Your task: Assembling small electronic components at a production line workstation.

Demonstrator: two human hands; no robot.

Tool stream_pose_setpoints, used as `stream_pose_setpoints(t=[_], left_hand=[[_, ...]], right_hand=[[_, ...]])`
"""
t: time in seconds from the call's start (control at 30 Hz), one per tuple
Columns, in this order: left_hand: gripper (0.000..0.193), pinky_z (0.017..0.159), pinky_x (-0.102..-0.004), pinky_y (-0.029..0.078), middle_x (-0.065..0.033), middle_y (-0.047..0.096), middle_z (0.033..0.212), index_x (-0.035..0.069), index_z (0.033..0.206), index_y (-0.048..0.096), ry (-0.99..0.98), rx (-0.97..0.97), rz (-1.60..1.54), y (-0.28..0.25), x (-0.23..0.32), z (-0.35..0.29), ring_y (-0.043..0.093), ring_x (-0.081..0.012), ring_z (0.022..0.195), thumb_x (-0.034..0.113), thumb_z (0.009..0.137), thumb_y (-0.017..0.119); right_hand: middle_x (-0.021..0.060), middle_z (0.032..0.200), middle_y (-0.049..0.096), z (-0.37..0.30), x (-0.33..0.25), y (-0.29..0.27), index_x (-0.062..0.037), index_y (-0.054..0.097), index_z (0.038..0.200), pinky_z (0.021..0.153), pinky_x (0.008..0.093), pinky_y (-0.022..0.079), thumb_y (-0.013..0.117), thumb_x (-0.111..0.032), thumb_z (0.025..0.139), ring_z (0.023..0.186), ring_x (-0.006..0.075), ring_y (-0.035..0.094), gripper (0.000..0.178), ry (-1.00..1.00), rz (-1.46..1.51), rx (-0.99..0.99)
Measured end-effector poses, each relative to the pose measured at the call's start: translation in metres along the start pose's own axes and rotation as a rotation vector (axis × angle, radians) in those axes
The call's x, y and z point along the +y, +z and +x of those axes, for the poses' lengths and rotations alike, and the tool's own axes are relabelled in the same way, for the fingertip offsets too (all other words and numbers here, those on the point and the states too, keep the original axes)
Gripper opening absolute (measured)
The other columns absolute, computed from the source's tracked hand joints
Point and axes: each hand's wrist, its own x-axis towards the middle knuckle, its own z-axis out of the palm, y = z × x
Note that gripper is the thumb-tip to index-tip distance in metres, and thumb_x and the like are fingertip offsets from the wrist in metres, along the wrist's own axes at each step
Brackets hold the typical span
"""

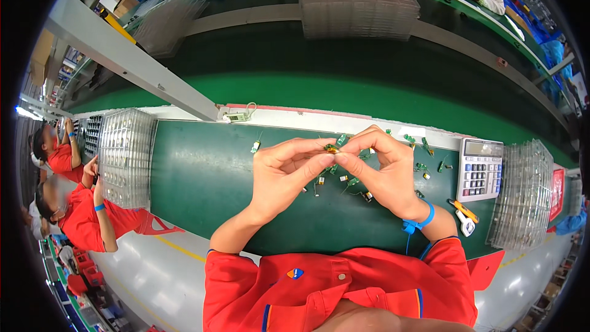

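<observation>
Above the green workbench [196, 172], my left hand [289, 169] and my right hand [382, 166] meet fingertip to fingertip. Between them they pinch a small green circuit board [332, 148] with an orange-yellow part on it. Both thumbs press at its near side, and the fingers hide much of it. Around and beneath my hands lie several small green boards [352, 181] with thin wires and little silver-white blocks. One separate wired piece [255, 146] rests left of my left hand. A blue wrist strap [419, 221] with a cord circles my right wrist.
A calculator [480, 169], an orange cutter [464, 211] and a white tool [465, 224] lie at the right. Stacked clear trays stand on the right [522, 193], left [126, 160] and far conveyor [356, 0]. A grey post [135, 55] slants across the left. Co-workers in red sit at left.
</observation>
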Motion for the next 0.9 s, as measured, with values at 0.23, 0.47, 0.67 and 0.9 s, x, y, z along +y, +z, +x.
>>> stream_pose_setpoints(t=[0.23,0.47,0.67,0.9], left_hand=[[0.017,0.078,-0.0273,0.055,-0.0128,0.067,0.096,-0.005,0.102,0.062,0.014,-0.020,-0.068,-0.002,-0.011,0.002,0.065,-0.0159,0.089,-0.003,0.085,0.064],[0.015,0.079,-0.0296,0.056,-0.0132,0.066,0.096,-0.006,0.102,0.060,-0.004,0.045,-0.133,0.001,-0.011,0.001,0.065,-0.0169,0.088,-0.003,0.087,0.060],[0.013,0.077,-0.0288,0.056,-0.0119,0.065,0.095,-0.005,0.101,0.060,-0.045,0.070,-0.194,0.003,-0.008,0.002,0.065,-0.0156,0.085,-0.001,0.088,0.061],[0.013,0.079,-0.0263,0.053,-0.0105,0.064,0.097,-0.003,0.101,0.058,-0.005,0.074,-0.223,0.004,-0.011,-0.001,0.063,-0.0132,0.089,-0.002,0.088,0.060]], right_hand=[[0.0074,0.083,0.064,0.003,0.000,-0.003,-0.0010,0.065,0.088,0.071,0.0285,0.047,0.075,-0.002,0.074,0.076,0.0151,0.060,0.016,-0.200,-0.204,0.008],[0.0080,0.083,0.065,0.003,-0.005,0.004,-0.0027,0.067,0.093,0.077,0.0348,0.051,0.079,-0.001,0.066,0.075,0.0201,0.062,0.029,-0.454,-0.391,0.117],[0.0077,0.083,0.065,0.004,0.002,0.005,-0.0026,0.068,0.092,0.085,0.0428,0.053,0.081,-0.001,0.063,0.074,0.0216,0.061,0.032,-0.581,-0.477,0.148],[0.0083,0.083,0.065,0.004,0.004,0.008,-0.0015,0.069,0.092,0.085,0.0426,0.054,0.080,0.000,0.063,0.071,0.0222,0.060,0.031,-0.605,-0.442,0.163]])
